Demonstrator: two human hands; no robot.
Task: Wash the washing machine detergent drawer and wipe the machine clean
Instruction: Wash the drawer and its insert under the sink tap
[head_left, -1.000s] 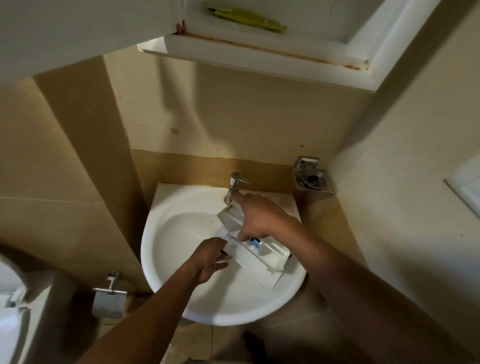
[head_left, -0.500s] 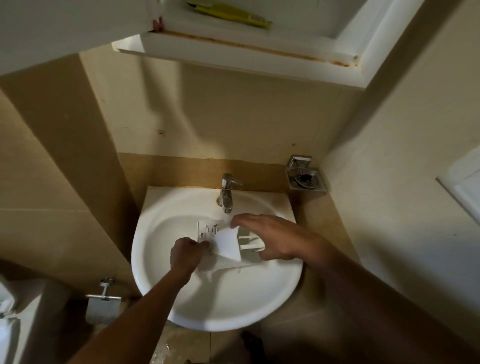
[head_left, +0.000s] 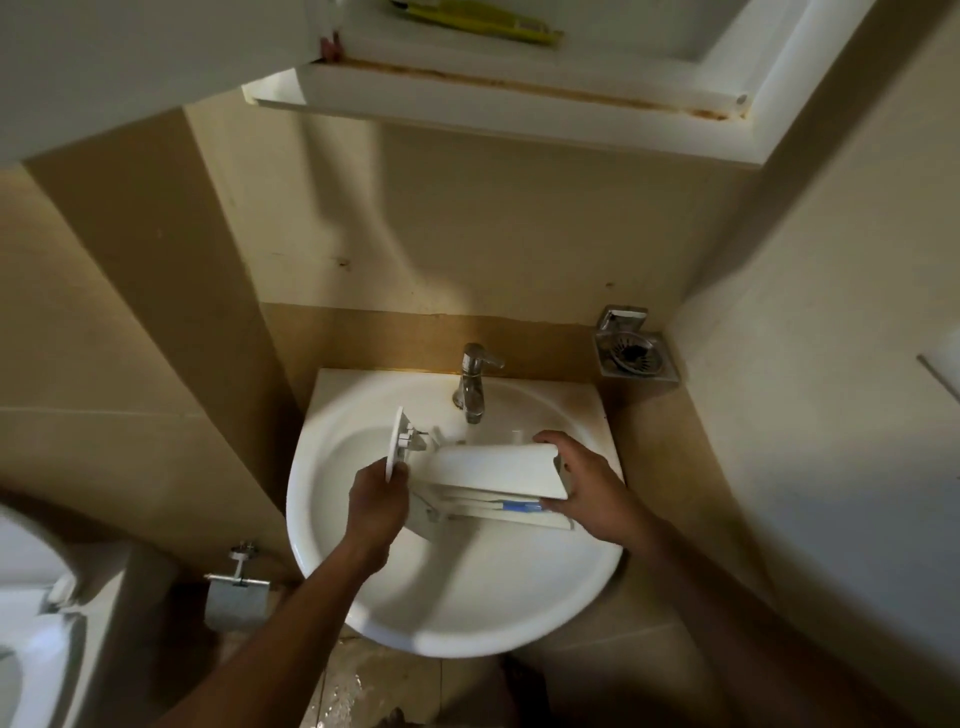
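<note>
- White detergent drawer (head_left: 493, 467) is held over the bowl of the wash basin (head_left: 467, 623), just in front of the tap (head_left: 475, 382), lying crosswise and tilted.
- Its front panel (head_left: 397, 444) points left and stands on edge.
- Left hand (head_left: 376, 506): grip closed, with fingers and thumb pinching the lower edge of the front panel.
- Right hand (head_left: 587, 488): grip wrapped round the drawer's far right end, fingers curled over the top edge and thumb underneath.
- Blue insert (head_left: 519, 505) shows inside the drawer, along its near side by the right hand. Any marking on it is too small to read.
- What the drawer compartments hold cannot be told from this angle.
- Whether the tap is running cannot be told either.
- Chrome soap dish (head_left: 634, 353) is on the wall right of the basin, slotted, with a dark patch at its centre.
- Wall cabinet (head_left: 519, 119) hangs above with a rust line along its sill. A yellow tube (head_left: 478, 21) lies inside, its print illegible.
- Toilet-roll holder (head_left: 236, 592) is low on the left, with the toilet (head_left: 31, 623) at the left edge.
</note>
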